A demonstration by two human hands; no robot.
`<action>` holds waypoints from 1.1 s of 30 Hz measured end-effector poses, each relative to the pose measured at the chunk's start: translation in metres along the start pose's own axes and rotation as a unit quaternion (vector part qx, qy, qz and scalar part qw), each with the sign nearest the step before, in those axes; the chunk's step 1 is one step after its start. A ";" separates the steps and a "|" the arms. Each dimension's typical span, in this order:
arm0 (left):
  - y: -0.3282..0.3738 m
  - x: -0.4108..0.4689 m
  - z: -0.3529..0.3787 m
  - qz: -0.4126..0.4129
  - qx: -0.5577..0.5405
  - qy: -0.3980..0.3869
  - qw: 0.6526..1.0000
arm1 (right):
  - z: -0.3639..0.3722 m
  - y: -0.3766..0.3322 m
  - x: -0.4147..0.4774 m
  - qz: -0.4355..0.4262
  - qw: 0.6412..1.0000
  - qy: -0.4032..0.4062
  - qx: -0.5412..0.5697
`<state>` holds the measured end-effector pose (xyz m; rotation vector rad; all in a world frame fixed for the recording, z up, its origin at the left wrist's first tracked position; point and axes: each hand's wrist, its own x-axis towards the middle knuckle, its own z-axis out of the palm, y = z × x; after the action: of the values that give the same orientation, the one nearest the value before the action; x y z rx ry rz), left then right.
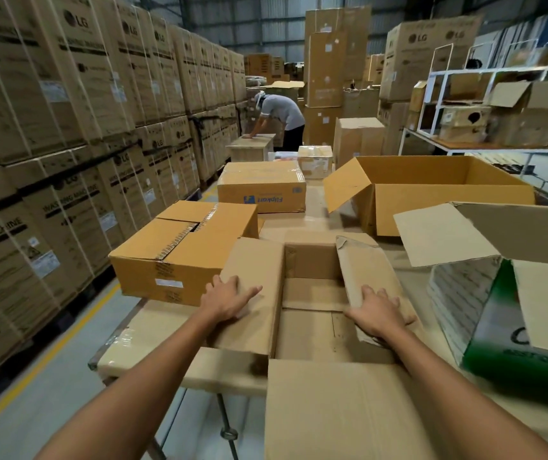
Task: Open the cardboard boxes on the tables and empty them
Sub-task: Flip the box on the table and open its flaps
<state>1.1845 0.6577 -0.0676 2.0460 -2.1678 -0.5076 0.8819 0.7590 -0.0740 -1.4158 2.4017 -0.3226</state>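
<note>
Carton stacks point(50, 127): strapped washing-machine cartons piled high along the aisle, off the table's left side.
Table point(153, 327): long surface running away from the camera, loaded with boxes.
Big open box point(448, 207): towards the far right of the table, flaps out; what it holds cannot be seen.
Near box point(312, 293): at the near edge, in the middle, with all flaps spread. Only bare cardboard shows inside.
Green-and-white box point(498, 327): at the right edge, just beside the near box, tilted, flaps open.
Taped box point(179, 260): at the left edge, top flaps down with the tape torn along the seam; it touches the near box's left flap.
Flipkart box point(262, 190): behind the taped box, closed and sealed.
Small wrapped box point(316, 161): at the far end, closed.
Other person point(279, 117): past the table's far end, bent over a separate box.
Left hand point(229, 298): flat on the near box's left flap, fingers straight and spread, gripping nothing.
Right hand point(379, 313): flat on the creased right flap, fingers spread, gripping nothing.
</note>
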 end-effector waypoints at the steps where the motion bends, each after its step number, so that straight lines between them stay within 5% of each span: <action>1: 0.003 0.000 0.001 0.000 -0.008 -0.005 1.000 | -0.004 0.004 0.000 0.000 1.000 -0.001 0.005; 7: 0.009 0.006 0.045 -0.015 -0.062 -0.116 0.991 | -0.013 0.018 0.000 0.003 1.000 0.002 0.024; 10: 0.029 0.001 0.066 -0.026 -0.179 -0.165 0.970 | -0.012 0.017 -0.003 -0.002 0.999 0.006 0.042; 17: 0.072 0.002 0.068 -0.047 -0.228 -0.074 0.970 | -0.015 0.011 -0.008 0.012 0.999 0.007 0.030; 24: 0.050 0.014 0.055 -0.046 -0.186 -0.012 0.981 | -0.060 -0.008 -0.007 -0.039 0.981 0.001 0.188; 28: 0.038 0.014 0.058 -0.054 -0.177 -0.010 0.983 | -0.105 -0.022 0.001 -0.045 0.996 0.072 0.034; 31: 0.035 0.013 0.058 -0.039 -0.163 -0.012 0.986 | -0.122 -0.016 0.004 -0.033 0.972 0.186 -0.139; 33: 0.034 0.012 0.058 -0.029 -0.137 -0.015 0.990 | -0.123 -0.002 0.012 -0.002 0.957 0.182 -0.226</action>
<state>1.1333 0.6562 -0.1131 1.9658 -1.9326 -0.7993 0.8293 0.7504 0.0375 -1.6697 2.9099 -0.0294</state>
